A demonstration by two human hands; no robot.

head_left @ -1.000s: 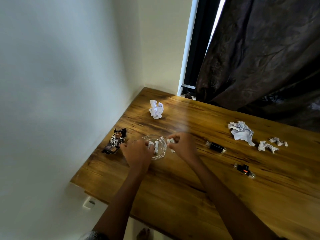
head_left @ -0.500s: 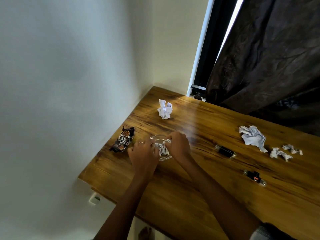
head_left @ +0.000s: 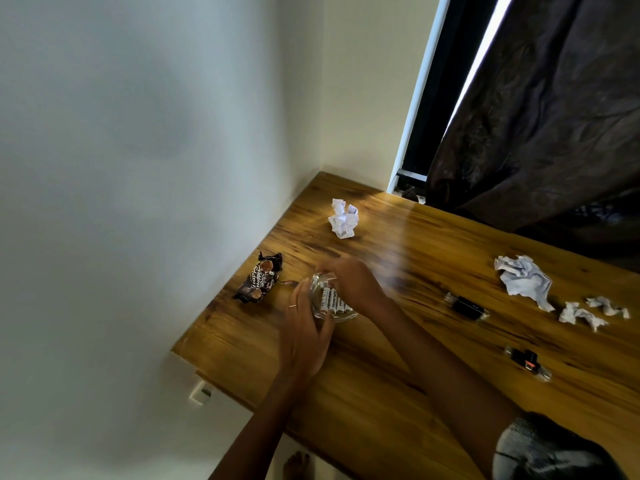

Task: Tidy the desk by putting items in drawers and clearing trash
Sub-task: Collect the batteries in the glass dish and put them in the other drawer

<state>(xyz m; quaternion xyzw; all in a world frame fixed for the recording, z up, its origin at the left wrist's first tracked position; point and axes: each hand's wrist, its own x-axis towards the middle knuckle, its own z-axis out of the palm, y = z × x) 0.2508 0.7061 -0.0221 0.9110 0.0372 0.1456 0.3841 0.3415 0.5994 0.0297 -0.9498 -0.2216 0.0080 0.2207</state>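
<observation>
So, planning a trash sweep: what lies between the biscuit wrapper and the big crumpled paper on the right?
In the head view: the glass dish of batteries, both hands on it, then a black clip.

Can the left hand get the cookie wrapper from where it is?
Probably yes. The cookie wrapper lies on bare desk just beside the left hand, with nothing between them. But that hand is busy holding the glass bowl of batteries.

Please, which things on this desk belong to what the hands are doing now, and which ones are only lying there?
In use now:
- glass bowl, with the left hand and right hand at its sides
- batteries inside it

Only lying there:
- snack wrapper
- crumpled paper ball
- larger crumpled paper
- two small paper scraps
- two small black gadgets
</observation>
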